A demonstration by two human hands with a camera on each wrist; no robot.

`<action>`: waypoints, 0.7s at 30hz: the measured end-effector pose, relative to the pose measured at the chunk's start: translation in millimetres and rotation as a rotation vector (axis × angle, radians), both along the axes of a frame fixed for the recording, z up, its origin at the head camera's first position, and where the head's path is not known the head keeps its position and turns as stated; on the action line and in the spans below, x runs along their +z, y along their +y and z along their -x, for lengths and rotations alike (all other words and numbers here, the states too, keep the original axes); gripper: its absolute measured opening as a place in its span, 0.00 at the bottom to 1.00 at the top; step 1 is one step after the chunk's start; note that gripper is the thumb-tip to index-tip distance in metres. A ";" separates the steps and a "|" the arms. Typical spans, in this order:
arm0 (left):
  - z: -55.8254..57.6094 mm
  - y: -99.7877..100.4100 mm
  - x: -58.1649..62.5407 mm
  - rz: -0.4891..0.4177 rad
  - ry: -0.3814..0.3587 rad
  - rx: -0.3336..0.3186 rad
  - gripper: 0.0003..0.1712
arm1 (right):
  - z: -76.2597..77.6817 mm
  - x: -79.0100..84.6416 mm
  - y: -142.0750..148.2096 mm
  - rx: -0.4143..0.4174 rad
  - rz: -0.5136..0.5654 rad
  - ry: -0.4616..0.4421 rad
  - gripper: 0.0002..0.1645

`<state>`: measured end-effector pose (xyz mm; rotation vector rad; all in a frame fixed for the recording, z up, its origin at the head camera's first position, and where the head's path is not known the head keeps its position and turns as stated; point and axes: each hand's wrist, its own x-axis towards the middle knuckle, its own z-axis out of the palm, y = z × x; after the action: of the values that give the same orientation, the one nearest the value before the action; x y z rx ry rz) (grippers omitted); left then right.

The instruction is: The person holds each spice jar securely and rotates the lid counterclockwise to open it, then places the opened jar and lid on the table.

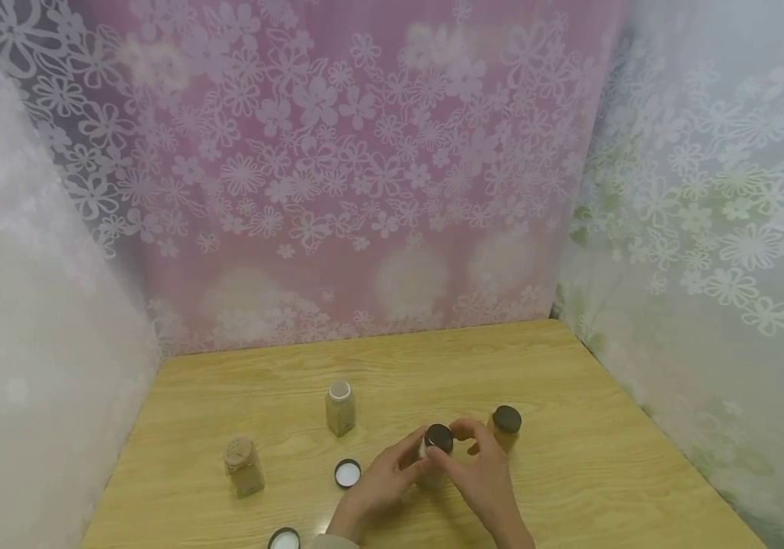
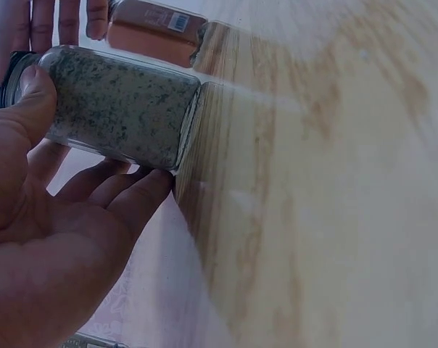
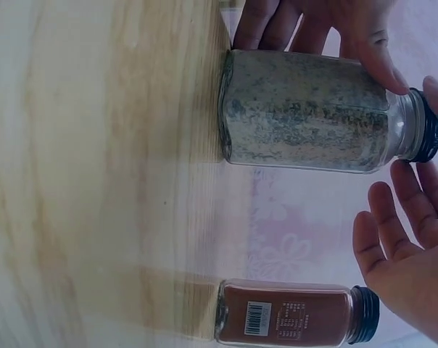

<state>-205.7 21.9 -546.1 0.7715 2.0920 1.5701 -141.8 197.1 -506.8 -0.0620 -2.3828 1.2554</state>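
Observation:
A glass jar of pale, green-flecked seasoning stands upright on the table, its black lid in place. My left hand holds the jar from its left side, thumb near the neck and fingers around the body. With thumb and fingertips my right hand pinches the lid's rim. Just right of that hand stands a jar of reddish-brown powder, capped with a black lid; the right fingers partly cover it in the head view.
Behind and left is a lidless jar. A black-rimmed lid lies white inside up, with a second such lid at the front edge of view. A jar with a tan top stands further left. Flowered curtains surround the wooden table.

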 end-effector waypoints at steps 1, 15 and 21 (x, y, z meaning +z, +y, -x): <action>-0.1 0.0 -0.1 0.003 0.002 0.000 0.37 | -0.3 0.1 0.1 -0.007 0.007 -0.003 0.32; 1.3 -2.7 -0.3 -0.001 0.037 -0.016 0.37 | 0.6 4.6 -2.0 0.001 -0.063 0.018 0.38; -0.2 -2.7 0.5 -0.002 0.034 -0.016 0.37 | 1.3 3.5 -2.4 0.002 -0.089 0.011 0.32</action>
<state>-205.4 19.2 -545.6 0.8195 2.1029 1.5618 -143.1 194.8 -503.3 -0.0256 -2.4262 1.1462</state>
